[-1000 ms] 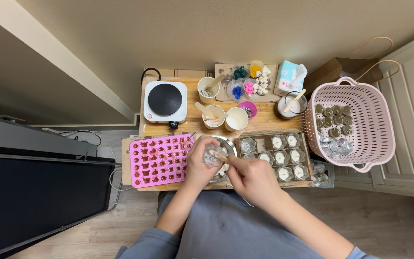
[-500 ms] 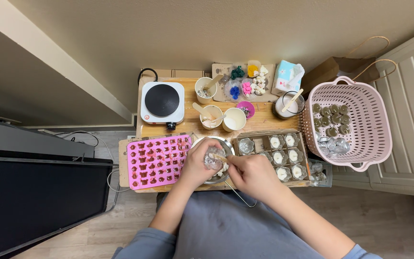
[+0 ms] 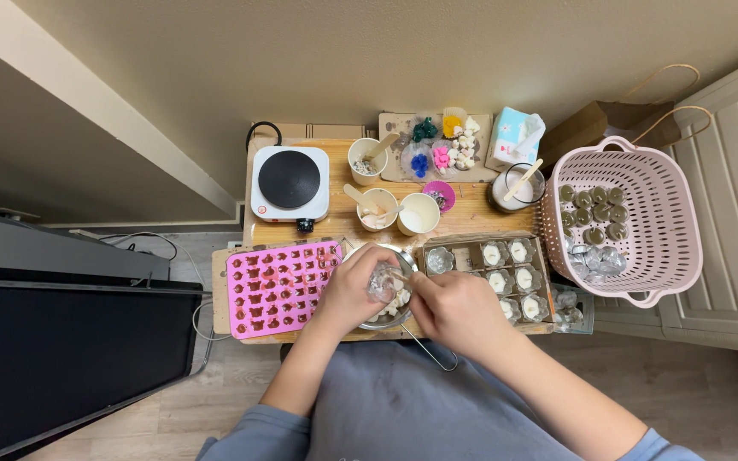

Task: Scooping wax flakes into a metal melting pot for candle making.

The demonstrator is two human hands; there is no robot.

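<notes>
Barely anything shifts: the left hand (image 3: 348,288) still grips the small clear glass cup (image 3: 383,282) over the metal pan (image 3: 386,309), the right hand (image 3: 457,309) stays pinched at its rim, fingers narrow.

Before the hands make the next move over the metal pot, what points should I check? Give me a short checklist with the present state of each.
1. Left hand holds the small clear glass cup: ok.
2. Right hand is at the cup: ok.
3. Cup stays above the metal pot: ok.
4. Pot handle sticks out past the table edge: not ok.
5. Pink silicone mould lies flat beside the pot: ok.
6. Fill level of the cup: cannot tell.
</notes>
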